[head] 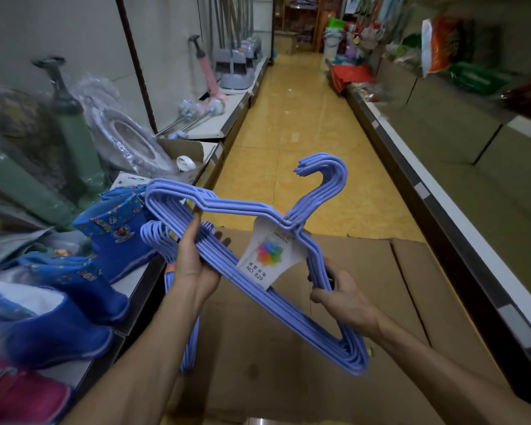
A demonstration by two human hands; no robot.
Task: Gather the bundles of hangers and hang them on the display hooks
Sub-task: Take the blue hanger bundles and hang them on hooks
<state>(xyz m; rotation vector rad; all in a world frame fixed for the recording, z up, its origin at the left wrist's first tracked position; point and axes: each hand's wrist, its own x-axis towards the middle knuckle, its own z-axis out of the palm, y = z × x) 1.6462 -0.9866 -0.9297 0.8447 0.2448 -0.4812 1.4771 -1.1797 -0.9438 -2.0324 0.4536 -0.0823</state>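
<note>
The fingers (218, 237) of the left hand (193, 265) are curled round the lower bar of a bundle of blue hangers (227, 210), thumb on the near side, fingertips showing past the far side. A second bundle (169, 240) sits behind that hand and seems caught in the same grip, though how firmly cannot be told. Taking the white label (265, 257) at the bundle's neck as the landmark: the left hand is left of it, the stacked hooks (325, 176) rise above and right of it, and the right hand (344, 299) is below and right, fingers wrapped round the sloping arm of the front bundle. The whole bundle is held in the air over a flattened cardboard box (380, 271), with blue rubber boots (117, 228) on the shelf far left of the label. No display hooks can be picked out in this view. To do this step well, keep both grips closed so the hangers stay stacked, square the hooks so they point one way, and carry each bundle by the neck beside the label. The likely trouble is the rear bundle slipping or tangling; better to settle it before moving along the aisle.
</note>
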